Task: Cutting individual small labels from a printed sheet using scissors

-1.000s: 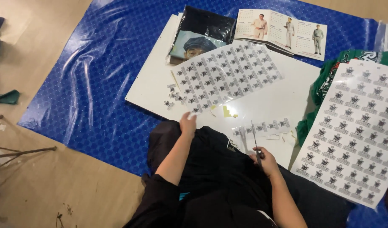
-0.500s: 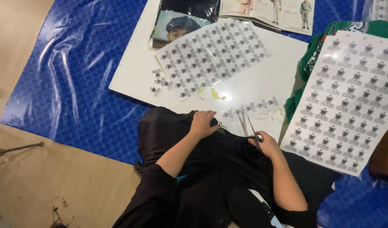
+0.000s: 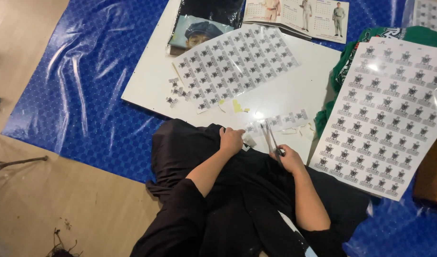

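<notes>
A pair of slim metal scissors (image 3: pixel 270 138) points away over the white board (image 3: pixel 294 90), blades nearly closed, beside a narrow cut strip of printed labels (image 3: pixel 275 122) lying flat on that board.

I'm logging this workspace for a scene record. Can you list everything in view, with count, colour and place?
Board: one, white, on the tarp.
Tarp: one, blue, over the tan floor.
Sticker sheets: two large, white with dark marks; one on the board, one at right.
Sticker strip: one, near the board's front edge.
Cut stickers: a few, at the board's left.
Open booklet: one, top.
Photo print: one, top of the board.
Green cloth: one, right of the board.
Scissors: one pair, in the right hand.
Left hand: rests on black fabric.
Right hand: grip on the scissors.
</notes>
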